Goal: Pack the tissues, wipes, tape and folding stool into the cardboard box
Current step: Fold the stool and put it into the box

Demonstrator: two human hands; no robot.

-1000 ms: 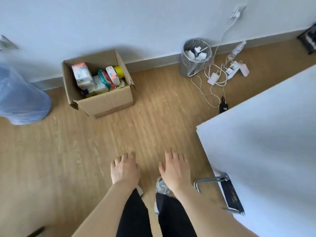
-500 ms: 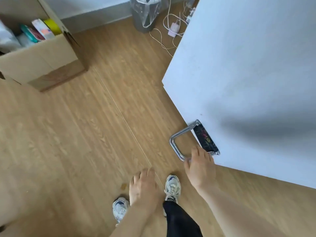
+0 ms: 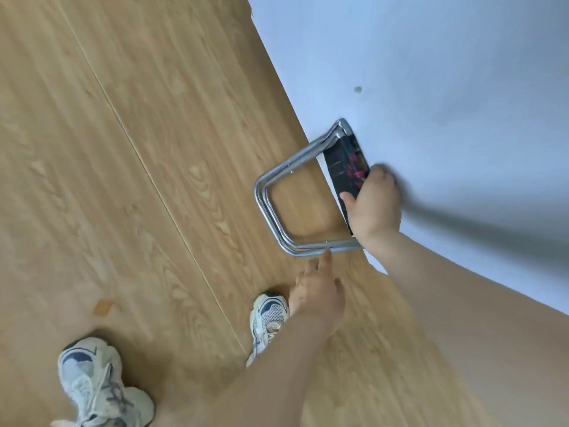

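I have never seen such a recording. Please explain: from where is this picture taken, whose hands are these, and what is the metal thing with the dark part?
The camera sits on a person's head and looks down, so you see their own arms and shoes on the wooden floor. The metal thing is a folding stool, folded flat against a white panel. The right hand grips its dark seat. The left hand reaches toward the steel frame, one finger at the tube, holding nothing. No box shows here.

Soft bright daylight, motion blur throughout, wide-angle bending at edges, dark smeared shadow on white surface (image 3: 431, 72)
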